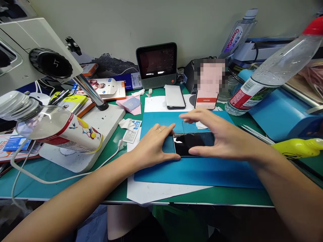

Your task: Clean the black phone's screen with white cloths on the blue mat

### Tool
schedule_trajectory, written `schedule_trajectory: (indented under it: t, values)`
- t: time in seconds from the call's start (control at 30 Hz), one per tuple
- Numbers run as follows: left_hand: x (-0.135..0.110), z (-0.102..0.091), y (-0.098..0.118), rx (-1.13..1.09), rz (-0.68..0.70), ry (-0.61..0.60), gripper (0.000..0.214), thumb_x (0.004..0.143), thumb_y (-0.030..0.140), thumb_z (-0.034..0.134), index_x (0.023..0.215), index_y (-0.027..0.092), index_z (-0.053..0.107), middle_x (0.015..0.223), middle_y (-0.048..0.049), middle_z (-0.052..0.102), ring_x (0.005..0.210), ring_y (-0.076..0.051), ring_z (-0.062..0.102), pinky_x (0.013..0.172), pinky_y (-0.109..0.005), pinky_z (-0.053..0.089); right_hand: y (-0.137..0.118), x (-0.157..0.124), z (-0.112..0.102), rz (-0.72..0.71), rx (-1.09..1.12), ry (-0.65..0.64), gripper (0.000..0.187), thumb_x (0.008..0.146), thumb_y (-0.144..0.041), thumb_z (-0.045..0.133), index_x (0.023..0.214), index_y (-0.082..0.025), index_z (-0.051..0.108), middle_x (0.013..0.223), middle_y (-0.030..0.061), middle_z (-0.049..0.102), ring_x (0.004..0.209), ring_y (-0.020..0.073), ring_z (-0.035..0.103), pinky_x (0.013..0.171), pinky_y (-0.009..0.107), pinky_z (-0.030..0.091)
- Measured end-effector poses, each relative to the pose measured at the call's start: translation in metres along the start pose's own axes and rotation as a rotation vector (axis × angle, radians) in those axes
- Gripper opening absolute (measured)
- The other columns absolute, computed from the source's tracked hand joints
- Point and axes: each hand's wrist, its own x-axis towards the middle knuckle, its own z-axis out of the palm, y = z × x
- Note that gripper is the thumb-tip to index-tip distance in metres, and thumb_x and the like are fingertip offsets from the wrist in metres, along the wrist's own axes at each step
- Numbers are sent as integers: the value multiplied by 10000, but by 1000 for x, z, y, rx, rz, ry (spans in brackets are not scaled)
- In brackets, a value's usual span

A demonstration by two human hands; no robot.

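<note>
A smartphone (pixel 183 145) with a dark, glossy screen lies flat on the blue mat (pixel 174 173). My left hand (pixel 155 144) is around its left end, thumb at the near corner and index finger at the far corner; a ring is on one finger. Over the phone's right half, my right hand (pixel 219 134) has thumb and fingers wide apart. A faint clear sheet (pixel 185 127), like a screen protector, shows under its fingertips and seems held by its edges; most of it cannot be made out. The right thumb overlaps the phone screen.
A microscope stand (pixel 111 124) and a tilted drink bottle (pixel 68 129) are at left. Behind the mat are a smart display (pixel 157 65), a white-faced phone-shaped item (pixel 174 96) and a propped phone (pixel 207 101). Opened wipe packets (pixel 130 134) lie left; a yellow bottle (pixel 297 148) lies right.
</note>
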Motion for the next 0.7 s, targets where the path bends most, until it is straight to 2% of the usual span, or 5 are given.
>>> schedule_trajectory:
  t: [0.13, 0.3, 0.43, 0.57, 0.7]
  values:
    - [-1, -2, 1, -13, 12, 6, 939, 797, 541, 795, 1546, 196, 346, 1342, -116, 625, 1175, -317, 531, 1029, -491, 460, 4, -1, -5, -66, 209, 247, 713, 794, -467, 789, 1456, -411, 531, 1341, 54, 563, 1215, 328, 570, 1072, 514, 475]
    - [-3, -6, 0, -127, -34, 138, 939, 800, 636, 746, 1559, 268, 331, 1458, -116, 540, 1311, -339, 483, 1084, -514, 439, 2, 4, 1, -82, 551, 476, 559, 789, -424, 806, 1325, -366, 657, 1285, 39, 615, 1255, 305, 571, 1151, 508, 427]
    - [-1, -10, -5, -142, -23, 229, 962, 774, 646, 766, 1556, 289, 335, 1524, -126, 485, 1349, -352, 473, 1105, -524, 422, 0, 7, 4, -49, 632, 485, 532, 785, -369, 811, 1292, -348, 650, 1270, 38, 674, 1295, 308, 580, 1170, 525, 418]
    - [3, -14, -12, -121, 57, 287, 807, 842, 548, 752, 1512, 259, 408, 1388, -111, 608, 1285, -296, 543, 1087, -453, 440, 7, 7, 8, -10, 572, 433, 528, 802, -366, 776, 1301, -397, 607, 1327, 12, 665, 1338, 321, 562, 1183, 567, 396]
    - [6, -19, -22, -39, 35, 320, 765, 851, 507, 760, 1485, 224, 439, 1346, -106, 634, 1276, -281, 538, 1080, -428, 437, 18, 7, 11, 53, 504, 426, 596, 819, -351, 709, 1388, -354, 530, 1395, 36, 610, 1380, 313, 513, 1157, 554, 419]
